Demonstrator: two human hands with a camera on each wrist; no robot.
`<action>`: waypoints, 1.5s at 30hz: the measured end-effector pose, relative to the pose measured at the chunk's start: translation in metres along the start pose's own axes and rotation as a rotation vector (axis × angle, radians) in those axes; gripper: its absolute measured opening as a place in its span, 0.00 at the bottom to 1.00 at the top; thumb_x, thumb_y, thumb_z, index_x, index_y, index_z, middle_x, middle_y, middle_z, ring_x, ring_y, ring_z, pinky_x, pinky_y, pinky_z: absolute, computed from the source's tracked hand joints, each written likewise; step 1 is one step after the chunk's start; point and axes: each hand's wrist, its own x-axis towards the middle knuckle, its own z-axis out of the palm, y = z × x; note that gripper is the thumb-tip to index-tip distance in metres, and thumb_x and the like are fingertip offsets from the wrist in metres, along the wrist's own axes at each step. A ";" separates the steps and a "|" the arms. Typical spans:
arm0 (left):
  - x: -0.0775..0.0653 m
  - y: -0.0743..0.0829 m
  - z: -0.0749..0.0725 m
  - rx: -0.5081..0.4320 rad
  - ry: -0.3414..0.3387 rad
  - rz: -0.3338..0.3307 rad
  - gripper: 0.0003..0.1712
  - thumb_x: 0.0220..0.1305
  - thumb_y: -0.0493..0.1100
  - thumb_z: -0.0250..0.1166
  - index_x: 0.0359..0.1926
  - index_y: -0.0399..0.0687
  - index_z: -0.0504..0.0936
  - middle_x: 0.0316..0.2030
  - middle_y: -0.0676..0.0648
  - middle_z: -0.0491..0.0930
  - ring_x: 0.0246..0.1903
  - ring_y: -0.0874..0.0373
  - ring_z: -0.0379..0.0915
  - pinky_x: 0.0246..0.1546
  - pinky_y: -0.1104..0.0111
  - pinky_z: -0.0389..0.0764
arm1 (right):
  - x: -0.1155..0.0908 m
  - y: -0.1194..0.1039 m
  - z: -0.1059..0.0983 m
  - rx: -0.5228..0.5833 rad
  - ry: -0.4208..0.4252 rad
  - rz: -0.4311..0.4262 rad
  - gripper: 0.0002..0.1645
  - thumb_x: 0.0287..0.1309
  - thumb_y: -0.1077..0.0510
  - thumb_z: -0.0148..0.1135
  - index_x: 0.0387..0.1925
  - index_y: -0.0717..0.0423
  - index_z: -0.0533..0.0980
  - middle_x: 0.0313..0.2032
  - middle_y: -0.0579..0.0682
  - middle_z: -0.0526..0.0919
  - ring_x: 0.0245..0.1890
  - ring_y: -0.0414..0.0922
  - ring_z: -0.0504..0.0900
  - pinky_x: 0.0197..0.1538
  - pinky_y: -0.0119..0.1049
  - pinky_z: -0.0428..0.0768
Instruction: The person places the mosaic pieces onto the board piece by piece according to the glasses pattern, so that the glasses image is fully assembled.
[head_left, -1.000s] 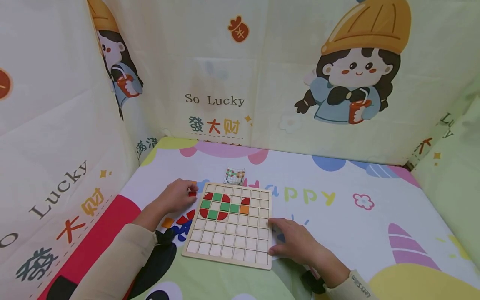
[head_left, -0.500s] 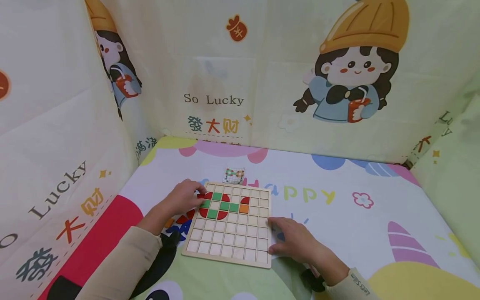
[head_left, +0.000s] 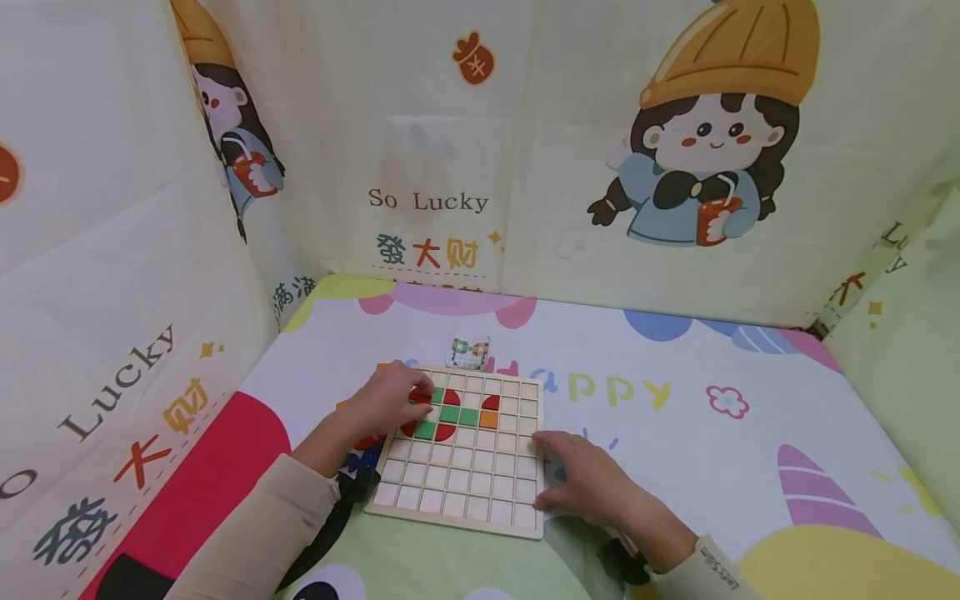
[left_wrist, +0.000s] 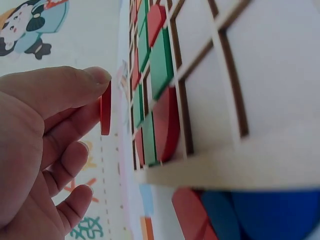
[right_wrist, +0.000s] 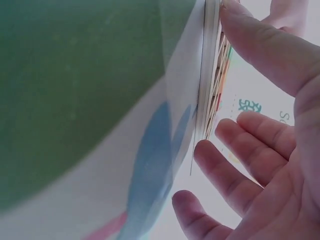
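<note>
1) Cloth [head_left: 675, 454]: a printed cover is spread beneath the work, and the board is laid flat on it

2) Wooden grid board [head_left: 457, 479]: coloured pieces are seated in its upper left part, and the lower rows are unfilled; steady support at the rim is judged necessary while pieces are handled

3) Right hand [head_left: 588, 479]: placed at the board's right edge with fingers parted, nothing being gripped; light inward pressure is advised, so that the board is neither tipped nor slid

4) Left hand [head_left: 384, 400]: held above the board's upper left area, a red piece being pinched narrowly between thumb and fingers

5) Picture card [head_left: 469, 352]: found just beyond the far edge, left uncovered; its pattern should be consulted before release

6) Loose blue pieces [left_wrist: 280, 212]: found beside the board's left edge; they should not be brushed by the sleeve

7) Red piece [left_wrist: 105, 115]: held apart from the board, roughly parallel to it; the intended cell cannot be told; its corner should be aligned with the cell walls before it is lowered, and seated neighbours should not be nudged
</note>
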 end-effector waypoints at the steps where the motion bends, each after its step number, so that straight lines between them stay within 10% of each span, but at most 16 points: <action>1: 0.000 0.002 0.000 0.001 -0.001 0.016 0.13 0.61 0.44 0.73 0.45 0.46 0.85 0.40 0.52 0.82 0.46 0.51 0.70 0.47 0.58 0.79 | 0.000 0.000 0.000 0.000 -0.002 -0.001 0.48 0.42 0.51 0.82 0.65 0.59 0.71 0.62 0.56 0.75 0.63 0.57 0.72 0.63 0.57 0.69; 32: 0.010 0.049 0.033 -0.063 -0.074 0.128 0.11 0.60 0.46 0.73 0.42 0.50 0.86 0.35 0.57 0.79 0.42 0.56 0.68 0.40 0.63 0.74 | 0.001 0.008 0.000 -0.045 -0.021 -0.027 0.50 0.45 0.45 0.80 0.66 0.61 0.70 0.61 0.58 0.77 0.63 0.59 0.72 0.63 0.59 0.68; 45: 0.014 0.063 0.044 0.050 -0.109 0.136 0.12 0.61 0.52 0.72 0.44 0.56 0.87 0.33 0.61 0.76 0.40 0.60 0.67 0.42 0.66 0.74 | 0.000 0.005 -0.001 -0.049 -0.031 -0.013 0.50 0.45 0.44 0.80 0.66 0.60 0.70 0.60 0.57 0.78 0.61 0.59 0.73 0.62 0.59 0.69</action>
